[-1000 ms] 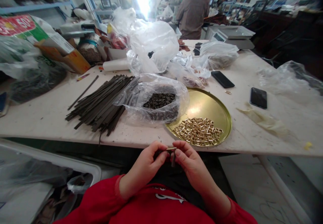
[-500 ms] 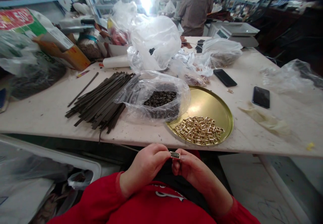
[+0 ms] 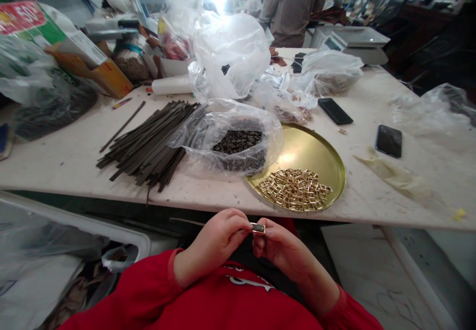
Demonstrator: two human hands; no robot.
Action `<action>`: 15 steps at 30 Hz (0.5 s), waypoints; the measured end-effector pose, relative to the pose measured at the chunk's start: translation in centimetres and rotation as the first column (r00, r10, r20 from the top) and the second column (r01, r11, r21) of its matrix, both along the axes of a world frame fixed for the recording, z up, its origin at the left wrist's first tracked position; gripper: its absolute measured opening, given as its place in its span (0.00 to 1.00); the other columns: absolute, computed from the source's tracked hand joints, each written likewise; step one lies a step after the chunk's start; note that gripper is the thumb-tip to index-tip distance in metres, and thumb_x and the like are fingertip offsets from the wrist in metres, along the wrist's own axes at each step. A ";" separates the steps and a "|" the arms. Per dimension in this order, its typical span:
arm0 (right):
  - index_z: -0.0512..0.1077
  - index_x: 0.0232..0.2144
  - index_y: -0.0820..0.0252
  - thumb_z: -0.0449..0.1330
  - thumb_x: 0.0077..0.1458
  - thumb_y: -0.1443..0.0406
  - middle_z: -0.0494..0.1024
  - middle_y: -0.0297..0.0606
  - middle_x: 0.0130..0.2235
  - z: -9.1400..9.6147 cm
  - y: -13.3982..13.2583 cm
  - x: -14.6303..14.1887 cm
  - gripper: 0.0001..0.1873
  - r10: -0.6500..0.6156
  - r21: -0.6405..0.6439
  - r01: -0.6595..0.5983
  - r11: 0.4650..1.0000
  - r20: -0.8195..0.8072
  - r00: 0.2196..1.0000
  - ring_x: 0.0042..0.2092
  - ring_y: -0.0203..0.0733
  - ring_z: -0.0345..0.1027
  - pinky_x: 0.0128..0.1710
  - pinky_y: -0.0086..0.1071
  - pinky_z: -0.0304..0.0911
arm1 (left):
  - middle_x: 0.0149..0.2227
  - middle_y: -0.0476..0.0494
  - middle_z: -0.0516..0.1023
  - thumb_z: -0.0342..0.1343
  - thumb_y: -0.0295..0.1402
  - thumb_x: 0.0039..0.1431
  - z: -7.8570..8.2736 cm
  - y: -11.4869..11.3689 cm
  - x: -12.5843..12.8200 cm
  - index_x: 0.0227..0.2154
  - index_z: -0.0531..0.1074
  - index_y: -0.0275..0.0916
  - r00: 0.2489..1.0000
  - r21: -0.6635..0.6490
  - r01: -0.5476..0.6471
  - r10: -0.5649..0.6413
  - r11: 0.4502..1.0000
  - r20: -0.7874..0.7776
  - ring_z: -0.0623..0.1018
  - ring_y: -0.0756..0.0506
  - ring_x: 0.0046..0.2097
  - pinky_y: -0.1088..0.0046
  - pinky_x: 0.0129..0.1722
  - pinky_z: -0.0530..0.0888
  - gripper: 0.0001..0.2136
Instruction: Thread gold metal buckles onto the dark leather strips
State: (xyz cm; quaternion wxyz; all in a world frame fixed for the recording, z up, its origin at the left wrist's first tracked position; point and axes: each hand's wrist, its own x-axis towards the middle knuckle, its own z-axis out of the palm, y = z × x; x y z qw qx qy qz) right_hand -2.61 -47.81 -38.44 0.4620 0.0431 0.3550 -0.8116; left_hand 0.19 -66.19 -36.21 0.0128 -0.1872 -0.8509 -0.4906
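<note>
Below the table's front edge, my left hand and my right hand meet and pinch one small gold buckle between their fingertips. Both sleeves are red. Straight above on the table lies a round gold tray with a heap of several gold buckles at its near side. Left of the tray stands an open clear plastic bag full of small dark pieces. Further left lies a pile of dark flat strips.
Two black phones lie right of the tray. Clear bags, a cardboard box and a scale crowd the table's back. A person in a brown top stands beyond. A white bin sits lower left.
A second ago a dark strip end hung from the buckle between my fingers; it no longer shows. The buckle now lies flat and bright between both hands, which shifted slightly right.
</note>
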 end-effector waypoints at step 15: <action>0.68 0.35 0.59 0.62 0.46 0.59 0.72 0.35 0.33 -0.1 -1.1 0.7 0.14 0.086 0.481 0.276 0.832 -0.603 0.793 0.34 0.37 0.64 0.36 0.31 0.59 | 0.34 0.48 0.69 0.51 0.23 0.52 0.1 0.2 0.5 0.34 0.67 0.36 0.925 0.174 -0.121 0.047 0.977 0.377 0.69 0.51 0.36 0.77 0.36 0.66 0.06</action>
